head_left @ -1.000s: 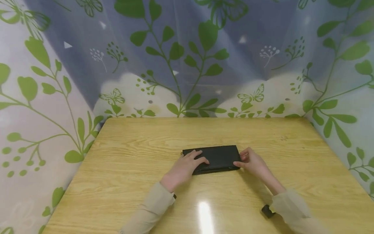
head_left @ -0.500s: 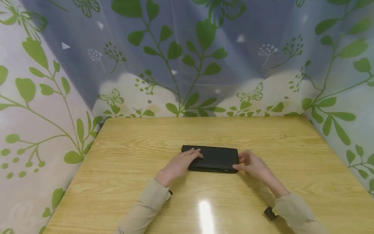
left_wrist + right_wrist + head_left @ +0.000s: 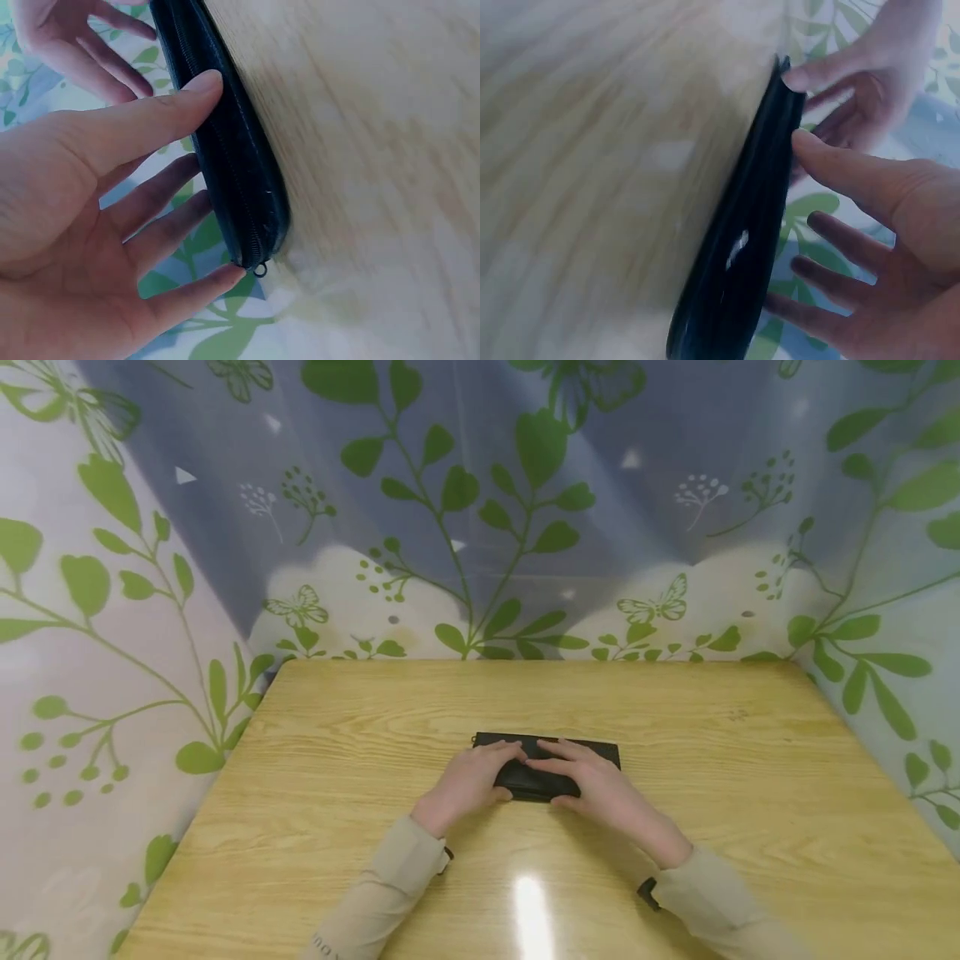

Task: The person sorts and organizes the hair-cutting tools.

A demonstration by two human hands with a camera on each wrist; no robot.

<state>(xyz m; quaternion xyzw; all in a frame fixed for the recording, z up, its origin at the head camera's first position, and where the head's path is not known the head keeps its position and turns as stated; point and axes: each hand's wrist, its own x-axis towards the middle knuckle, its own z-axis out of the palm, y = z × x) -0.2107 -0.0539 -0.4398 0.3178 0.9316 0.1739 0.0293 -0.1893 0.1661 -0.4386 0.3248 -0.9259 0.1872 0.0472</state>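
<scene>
A long black zippered wallet (image 3: 536, 781) lies flat on the wooden table, its zipped side facing me. My left hand (image 3: 465, 783) rests over its left part with fingers spread on top, and the thumb touches the zipped edge (image 3: 217, 135). A small metal ring (image 3: 260, 270) sticks out at the wallet's left end. Over the right half lies my right hand (image 3: 603, 789), fingers extended across the top and thumb by the front edge. The two hands' fingertips nearly meet mid-wallet. In the right wrist view, the fingers (image 3: 840, 281) are loosely spread along the wallet (image 3: 739, 232).
The wooden table (image 3: 360, 710) extends all round the wallet. A leaf-patterned cloth (image 3: 375, 568) hangs behind it and at both sides. A bright light reflection falls on the tabletop in front. Dark bands show at both wrists.
The right hand has moved left from the wallet's right end onto its top, near the left hand. The wallet has turned slightly since the first frame, and the left thumb now shows at its front edge.
</scene>
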